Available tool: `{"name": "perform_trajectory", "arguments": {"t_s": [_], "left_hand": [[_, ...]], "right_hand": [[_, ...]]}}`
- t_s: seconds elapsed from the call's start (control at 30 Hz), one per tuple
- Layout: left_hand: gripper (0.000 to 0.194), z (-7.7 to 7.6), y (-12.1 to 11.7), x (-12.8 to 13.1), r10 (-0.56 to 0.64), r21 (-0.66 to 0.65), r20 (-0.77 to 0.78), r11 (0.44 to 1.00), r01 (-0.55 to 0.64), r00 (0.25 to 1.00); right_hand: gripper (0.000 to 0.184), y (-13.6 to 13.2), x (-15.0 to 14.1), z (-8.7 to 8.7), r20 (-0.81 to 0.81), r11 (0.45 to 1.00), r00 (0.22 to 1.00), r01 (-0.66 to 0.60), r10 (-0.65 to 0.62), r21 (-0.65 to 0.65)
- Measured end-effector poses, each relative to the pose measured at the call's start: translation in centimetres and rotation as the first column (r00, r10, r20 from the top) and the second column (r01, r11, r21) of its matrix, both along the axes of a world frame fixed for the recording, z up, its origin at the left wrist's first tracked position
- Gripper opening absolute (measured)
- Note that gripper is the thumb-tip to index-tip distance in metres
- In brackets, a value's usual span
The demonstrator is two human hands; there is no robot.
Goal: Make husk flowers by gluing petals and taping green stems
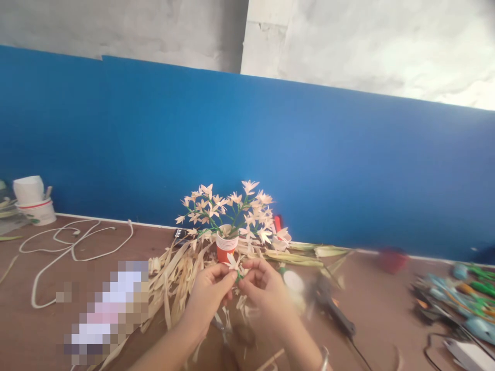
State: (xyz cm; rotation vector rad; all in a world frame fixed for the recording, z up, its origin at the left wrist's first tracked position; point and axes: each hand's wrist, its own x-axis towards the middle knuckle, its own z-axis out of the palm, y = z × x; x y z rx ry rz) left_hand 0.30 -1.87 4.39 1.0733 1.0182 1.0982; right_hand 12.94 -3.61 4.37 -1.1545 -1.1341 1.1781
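Between my two hands is a small pale handmade flower with a bit of green at its base. My left hand pinches it from the left, thumb and forefinger closed. From the right, my right hand grips its green base with the fingertips. Just behind stands an orange and white paper cup holding green stems with many similar pale flowers. Dried husk strips lie spread to the left of my hands. A pair of scissors, partly hidden, lies below them.
To the right lie a dark corded tool, a blurred round white item and a pile of colourful cords. At left are a white cable, a pixelated object and a white tub. A blue panel borders the table behind.
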Motion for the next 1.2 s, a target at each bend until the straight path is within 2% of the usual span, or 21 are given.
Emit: {"name": "perform_trajectory", "arguments": {"t_s": [0.13,0.23,0.33,0.5,0.53,0.6,0.67,0.73,0.87,0.93,1.0,1.07,1.2], "left_hand": [[0.020,0.1,0.0,-0.1,0.029,0.013,-0.002,0.999,-0.029,1.000],[0.019,0.1,0.0,-0.2,0.016,0.019,-0.003,1.000,-0.016,1.000],[0.019,0.3,0.0,-0.4,-0.016,0.037,0.009,0.999,0.016,1.000],[0.019,-0.1,0.2,-0.5,-0.026,0.062,0.043,0.998,0.023,0.999],[0.019,-0.2,0.3,-0.5,-0.023,0.064,0.050,0.998,0.020,0.999],[0.020,-0.4,0.4,-0.6,-0.018,0.064,0.057,0.998,0.015,0.998],[0.021,-0.5,0.4,-0.6,-0.018,0.070,0.060,0.997,0.014,0.998],[0.022,-0.5,0.4,-0.6,-0.022,0.077,0.056,0.997,0.017,0.998],[0.023,-0.6,0.5,-0.5,-0.010,0.026,0.037,1.000,0.009,0.999],[0.023,-0.7,0.5,-0.4,0.005,-0.013,0.038,1.000,-0.005,0.999],[0.022,-0.8,0.4,-0.3,0.017,-0.046,0.080,0.999,-0.013,0.997],[0.019,-0.9,0.1,-0.2,0.023,-0.086,0.166,0.996,-0.009,0.986],[0.017,-0.8,-0.5,0.0,0.017,-0.125,0.303,0.992,0.022,0.953]], "right_hand": [[0.023,0.4,0.2,-0.5,-0.271,0.977,0.953,-0.174,0.135,-0.126],[0.021,0.6,0.3,-1.2,-0.435,0.922,0.876,-0.323,0.206,-0.212],[0.022,0.7,0.5,-1.7,-0.548,0.864,0.798,-0.440,0.251,-0.246],[0.013,0.7,1.0,-1.7,-0.793,0.710,0.565,-0.654,0.228,-0.262],[0.012,0.7,1.0,-1.7,-0.820,0.696,0.528,-0.674,0.221,-0.247],[0.013,0.7,0.9,-1.6,-0.838,0.702,0.500,-0.677,0.219,-0.221],[0.012,0.6,0.7,-1.6,-0.812,0.733,0.536,-0.645,0.231,-0.217],[0.012,0.6,0.3,-1.7,-0.743,0.792,0.627,-0.567,0.236,-0.226],[0.013,0.4,-0.5,-1.7,-0.491,0.957,0.859,-0.248,0.143,-0.154],[0.014,0.3,-1.0,-1.5,-0.315,0.993,0.949,-0.062,0.027,-0.101],[0.013,0.2,-1.3,-1.3,-0.110,0.994,0.988,0.108,-0.108,-0.003],[0.010,0.0,-1.6,-1.0,0.071,0.967,0.973,0.209,-0.221,0.148],[0.012,-0.4,-1.7,-0.8,0.302,0.901,0.886,0.234,-0.353,0.366]]}}
